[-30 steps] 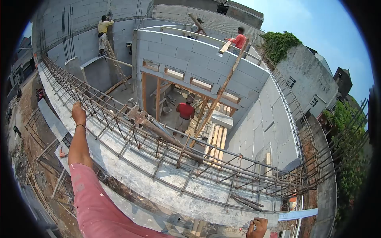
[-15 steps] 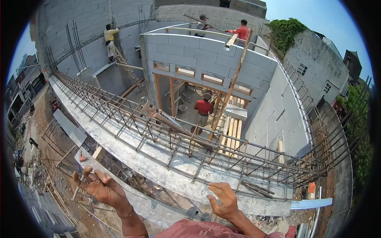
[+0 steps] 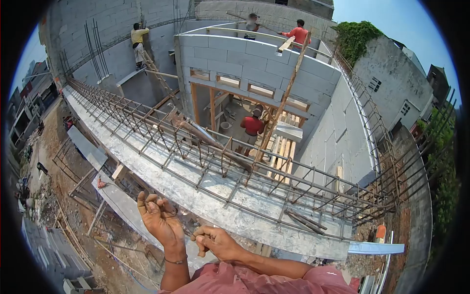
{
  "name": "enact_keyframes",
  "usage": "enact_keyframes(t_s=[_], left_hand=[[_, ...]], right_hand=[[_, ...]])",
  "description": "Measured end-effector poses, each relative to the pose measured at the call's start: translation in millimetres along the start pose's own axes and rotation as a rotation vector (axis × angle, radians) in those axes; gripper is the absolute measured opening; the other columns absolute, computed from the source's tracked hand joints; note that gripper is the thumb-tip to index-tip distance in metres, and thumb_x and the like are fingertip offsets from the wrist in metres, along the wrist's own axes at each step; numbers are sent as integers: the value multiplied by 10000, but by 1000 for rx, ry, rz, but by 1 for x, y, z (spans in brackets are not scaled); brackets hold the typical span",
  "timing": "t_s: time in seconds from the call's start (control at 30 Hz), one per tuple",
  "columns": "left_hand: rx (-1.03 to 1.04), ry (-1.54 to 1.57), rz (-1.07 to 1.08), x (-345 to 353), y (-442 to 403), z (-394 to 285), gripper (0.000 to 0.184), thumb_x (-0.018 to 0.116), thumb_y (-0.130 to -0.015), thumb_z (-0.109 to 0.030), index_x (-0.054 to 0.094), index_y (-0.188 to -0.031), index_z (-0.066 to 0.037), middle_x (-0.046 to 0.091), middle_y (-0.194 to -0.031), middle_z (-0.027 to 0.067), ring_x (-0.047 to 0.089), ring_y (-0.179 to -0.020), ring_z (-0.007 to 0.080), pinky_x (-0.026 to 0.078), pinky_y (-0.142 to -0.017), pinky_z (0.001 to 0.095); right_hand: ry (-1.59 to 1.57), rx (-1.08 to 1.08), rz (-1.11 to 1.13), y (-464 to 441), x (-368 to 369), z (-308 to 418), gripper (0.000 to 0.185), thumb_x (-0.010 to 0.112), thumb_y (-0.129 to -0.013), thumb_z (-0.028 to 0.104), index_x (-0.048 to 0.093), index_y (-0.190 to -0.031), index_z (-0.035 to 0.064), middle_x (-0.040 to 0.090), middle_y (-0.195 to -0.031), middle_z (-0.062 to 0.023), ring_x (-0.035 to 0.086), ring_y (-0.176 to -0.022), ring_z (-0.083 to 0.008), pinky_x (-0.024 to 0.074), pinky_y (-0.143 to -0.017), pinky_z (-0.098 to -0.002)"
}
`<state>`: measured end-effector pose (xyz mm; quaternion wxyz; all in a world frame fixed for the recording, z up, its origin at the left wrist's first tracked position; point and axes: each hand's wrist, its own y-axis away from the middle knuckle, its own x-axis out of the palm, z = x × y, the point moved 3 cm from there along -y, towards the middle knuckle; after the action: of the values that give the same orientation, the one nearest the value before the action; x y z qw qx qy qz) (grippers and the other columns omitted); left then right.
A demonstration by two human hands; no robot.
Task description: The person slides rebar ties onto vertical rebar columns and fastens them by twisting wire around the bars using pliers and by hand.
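Note:
Low in the view, my left hand (image 3: 162, 223) is raised palm up with its fingers curled in. Close on its right, my right hand (image 3: 216, 242) has thumb and fingers drawn together in a pinch. Anything held in either hand is too small to make out. Just beyond them runs a long cage of rusty rebar (image 3: 200, 169) over a pale concrete ledge (image 3: 235, 223). A stout metal bar (image 3: 215, 142) lies slantwise across the cage. Neither hand touches the rebar.
A few short rebar pieces (image 3: 306, 221) lie on the ledge at right. Beyond is a block-walled room (image 3: 259, 63) with a leaning wooden pole (image 3: 283, 100). A worker in red (image 3: 252, 126) stands below; others work farther back. The ground (image 3: 73, 196) drops away at left.
My right hand has moved left, close to my left hand, and its fingers have drawn together. My left hand has shifted right and turned more upright. The view has shifted slightly.

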<state>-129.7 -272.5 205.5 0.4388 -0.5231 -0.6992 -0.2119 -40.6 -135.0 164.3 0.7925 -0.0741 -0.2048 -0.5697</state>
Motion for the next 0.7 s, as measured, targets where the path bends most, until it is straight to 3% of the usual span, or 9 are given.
enact_keyframes(t_s=[0.13,0.2,0.23,0.33,0.37,0.47,0.5,0.63,0.7], left_hand=[[50,-52,-41,-33,-38,-16,357,545,-1065,-154,507,-1398,-29,666,-1158,86,667,-940,142,612,-918,304],[16,-78,-50,-50,-62,-34,349,519,-1079,-177,531,-1372,11,675,-1174,105,686,-952,164,612,-939,323],[-22,-90,-58,-58,-74,-42,355,502,-1087,-190,543,-1355,39,679,-1183,118,698,-960,180,612,-953,336],[-68,-89,-152,-90,-97,-56,369,491,-1093,-206,550,-1340,62,679,-1186,135,700,-972,196,608,-978,355],[-55,-73,-73,-101,-103,-62,378,488,-1095,-216,543,-1364,44,676,-1209,128,695,-1018,199,606,-987,369],[-107,-110,49,-62,-85,-71,399,496,-1093,-233,533,-1385,36,649,-1286,123,673,-1102,207,597,-1002,388],[-155,-49,108,-59,-82,-67,428,485,-1080,-152,457,-1465,33,579,-1415,141,609,-1247,257,520,-1105,456],[-324,233,314,-16,-66,-64,529,476,-997,22,352,-1511,42,423,-1564,214,489,-1398,316,327,-1252,506],[-341,305,362,-19,-72,-69,531,481,-993,22,353,-1508,50,437,-1551,225,495,-1394,316,328,-1250,513]], right_hand=[[-83,136,114,20,-22,14,239,588,-1048,221,610,-1084,-14,543,-739,22,472,-620,-48,456,-610,-236],[263,48,-81,32,-40,21,228,629,-1027,221,652,-1049,-4,576,-777,40,440,-634,-29,397,-580,-226],[294,-17,-133,39,-41,35,234,656,-1015,205,687,-1044,-26,497,-676,71,387,-565,-33,300,-513,-235],[99,-13,-235,53,-65,35,256,685,-996,207,710,-1083,-33,492,-644,66,382,-545,-31,288,-492,-238],[180,17,-313,62,-71,47,241,692,-985,211,756,-1077,-2,625,-767,39,456,-660,-39,361,-572,-236],[276,-50,-368,78,-87,64,255,701,-981,228,767,-1058,-6,645,-773,23,470,-663,-41,369,-573,-238],[329,-56,-347,82,-86,73,263,712,-971,237,777,-1074,5,679,-803,6,489,-668,-51,387,-584,-245],[500,-209,-297,85,-88,65,255,721,-961,224,779,-1095,15,705,-826,-1,510,-679,-62,409,-600,-255],[516,-137,-296,89,-89,51,244,725,-955,207,779,-1107,24,712,-821,-10,516,-686,-68,422,-609,-263]])
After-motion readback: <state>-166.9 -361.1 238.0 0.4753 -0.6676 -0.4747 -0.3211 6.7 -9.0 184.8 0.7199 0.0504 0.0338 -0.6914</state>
